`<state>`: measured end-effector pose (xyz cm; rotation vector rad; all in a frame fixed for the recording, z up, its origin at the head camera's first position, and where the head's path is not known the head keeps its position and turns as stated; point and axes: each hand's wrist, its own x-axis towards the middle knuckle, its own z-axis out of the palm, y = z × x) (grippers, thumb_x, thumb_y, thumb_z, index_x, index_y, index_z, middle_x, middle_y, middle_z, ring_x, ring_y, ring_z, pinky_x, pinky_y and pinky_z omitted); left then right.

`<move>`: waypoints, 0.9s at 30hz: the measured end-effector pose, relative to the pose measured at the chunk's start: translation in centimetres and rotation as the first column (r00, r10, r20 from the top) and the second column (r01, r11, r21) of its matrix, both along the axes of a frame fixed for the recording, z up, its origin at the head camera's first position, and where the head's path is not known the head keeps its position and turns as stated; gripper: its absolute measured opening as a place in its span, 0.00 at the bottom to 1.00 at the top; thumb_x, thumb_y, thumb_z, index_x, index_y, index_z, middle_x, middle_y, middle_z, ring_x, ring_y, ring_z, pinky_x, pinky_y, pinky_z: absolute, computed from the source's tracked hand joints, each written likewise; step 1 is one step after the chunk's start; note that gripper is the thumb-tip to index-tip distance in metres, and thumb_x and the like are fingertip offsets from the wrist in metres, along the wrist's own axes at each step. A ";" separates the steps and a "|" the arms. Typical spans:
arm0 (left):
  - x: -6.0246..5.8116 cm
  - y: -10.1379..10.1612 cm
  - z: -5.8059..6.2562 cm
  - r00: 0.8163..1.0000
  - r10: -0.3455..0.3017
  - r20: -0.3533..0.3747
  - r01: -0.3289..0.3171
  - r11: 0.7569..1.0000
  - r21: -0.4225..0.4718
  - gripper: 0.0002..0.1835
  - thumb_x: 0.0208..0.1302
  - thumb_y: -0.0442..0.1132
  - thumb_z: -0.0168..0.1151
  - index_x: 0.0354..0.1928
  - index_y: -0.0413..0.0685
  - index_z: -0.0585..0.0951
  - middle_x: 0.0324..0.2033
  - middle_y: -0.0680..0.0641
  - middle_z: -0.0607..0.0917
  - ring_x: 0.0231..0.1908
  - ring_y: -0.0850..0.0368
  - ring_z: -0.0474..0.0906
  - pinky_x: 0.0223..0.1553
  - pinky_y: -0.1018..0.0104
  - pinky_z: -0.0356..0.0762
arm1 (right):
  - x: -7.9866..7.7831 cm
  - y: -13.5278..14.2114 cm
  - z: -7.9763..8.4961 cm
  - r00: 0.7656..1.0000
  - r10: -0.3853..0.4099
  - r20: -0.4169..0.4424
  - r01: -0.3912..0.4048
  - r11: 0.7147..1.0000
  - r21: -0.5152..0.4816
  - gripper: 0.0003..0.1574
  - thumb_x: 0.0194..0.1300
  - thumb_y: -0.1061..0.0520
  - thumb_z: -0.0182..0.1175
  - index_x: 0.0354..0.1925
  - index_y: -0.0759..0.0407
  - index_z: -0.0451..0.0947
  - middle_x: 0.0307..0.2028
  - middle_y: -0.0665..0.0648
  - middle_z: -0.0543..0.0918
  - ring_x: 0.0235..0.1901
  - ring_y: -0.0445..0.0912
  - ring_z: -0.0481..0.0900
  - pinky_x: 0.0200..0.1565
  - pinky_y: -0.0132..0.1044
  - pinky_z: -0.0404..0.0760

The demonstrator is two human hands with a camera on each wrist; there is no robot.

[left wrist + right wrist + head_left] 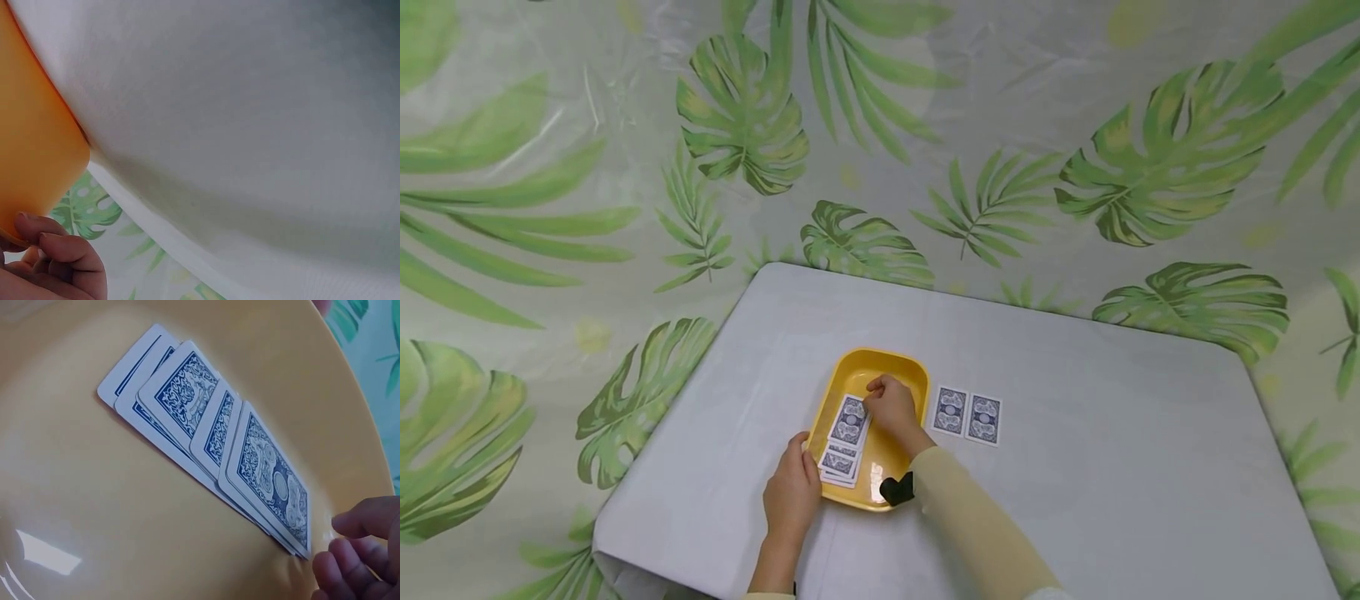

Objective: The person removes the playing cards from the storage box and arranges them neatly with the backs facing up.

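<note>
A yellow plastic tray (886,457) sits on the table, and my left hand (792,486) grips its near left rim. In the left wrist view the thumb and fingers (74,257) pinch that rim from both sides. Several playing cards (850,419) lie face down in an overlapping row inside the tray, their backs patterned in dark blue. My right hand (892,406) is over the tray beside the far end of this row. Close to the end card (275,481), its thumb and loosely bent fingers stand apart with nothing between them.
Two more face-down cards, a left one (950,410) and a right one (983,418), lie side by side just right of the tray. A white cloth covers the table (1112,467). Leaf-patterned sheeting (1000,150) surrounds it behind and at the sides.
</note>
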<state>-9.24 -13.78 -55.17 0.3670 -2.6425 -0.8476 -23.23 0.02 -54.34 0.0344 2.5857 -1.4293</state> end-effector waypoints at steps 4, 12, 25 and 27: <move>0.0 0.0 -0.1 1.000 -0.005 -0.001 0.005 1.000 0.001 0.15 0.69 0.32 0.53 0.55 0.37 0.75 0.43 0.36 0.84 0.28 0.42 0.81 0.25 0.51 0.74 | 0.1 -0.1 -0.2 0.999 0.030 0.014 -0.031 0.999 0.044 0.12 0.57 0.64 0.67 0.40 0.63 0.76 0.30 0.55 0.75 0.32 0.49 0.72 0.38 0.39 0.74; 0.0 -0.1 -0.2 1.000 -0.001 0.005 0.001 1.000 0.007 0.15 0.69 0.32 0.54 0.56 0.38 0.75 0.42 0.36 0.85 0.24 0.46 0.78 0.22 0.54 0.72 | 0.3 -0.3 -0.6 0.997 0.056 0.058 -0.065 0.987 0.148 0.30 0.46 0.60 0.77 0.47 0.64 0.75 0.43 0.60 0.69 0.39 0.53 0.73 0.47 0.41 0.78; 0.0 -0.1 -0.3 1.000 -0.003 -0.016 0.003 1.000 0.004 0.15 0.68 0.31 0.54 0.55 0.38 0.75 0.41 0.36 0.84 0.23 0.46 0.78 0.21 0.53 0.72 | 0.3 -0.5 -0.7 0.996 0.073 0.043 -0.080 0.979 0.185 0.27 0.44 0.61 0.79 0.41 0.65 0.76 0.40 0.59 0.68 0.37 0.53 0.72 0.46 0.41 0.76; 0.0 -0.1 -0.4 1.000 -0.005 -0.026 0.005 1.000 0.004 0.15 0.68 0.31 0.54 0.55 0.38 0.75 0.41 0.36 0.84 0.24 0.45 0.78 0.21 0.53 0.72 | 0.3 -0.5 -0.6 0.996 0.075 0.045 -0.082 0.979 0.188 0.26 0.45 0.61 0.78 0.40 0.65 0.75 0.38 0.59 0.69 0.36 0.52 0.72 0.44 0.40 0.77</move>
